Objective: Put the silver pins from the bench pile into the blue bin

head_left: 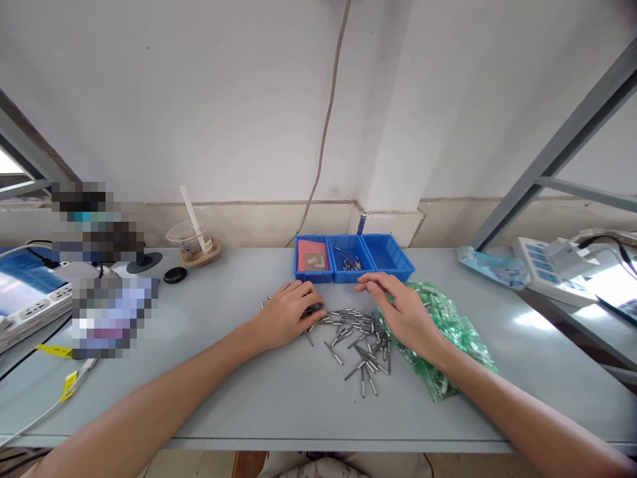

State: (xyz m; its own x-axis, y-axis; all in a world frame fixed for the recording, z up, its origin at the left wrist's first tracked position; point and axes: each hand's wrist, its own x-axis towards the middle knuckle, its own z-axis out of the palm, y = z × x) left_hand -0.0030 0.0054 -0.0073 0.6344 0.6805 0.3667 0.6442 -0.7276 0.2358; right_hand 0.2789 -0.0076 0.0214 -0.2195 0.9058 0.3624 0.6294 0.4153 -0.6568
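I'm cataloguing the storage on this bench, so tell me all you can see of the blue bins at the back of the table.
The blue bins are three open-topped trays that look like plastic, standing side by side, touching, near the wall on the grey table. The left one holds a reddish flat packet, the middle one a few metal pins, and the right one looks empty. They sit level, just beyond the left hand and right hand; neither hand touches them.
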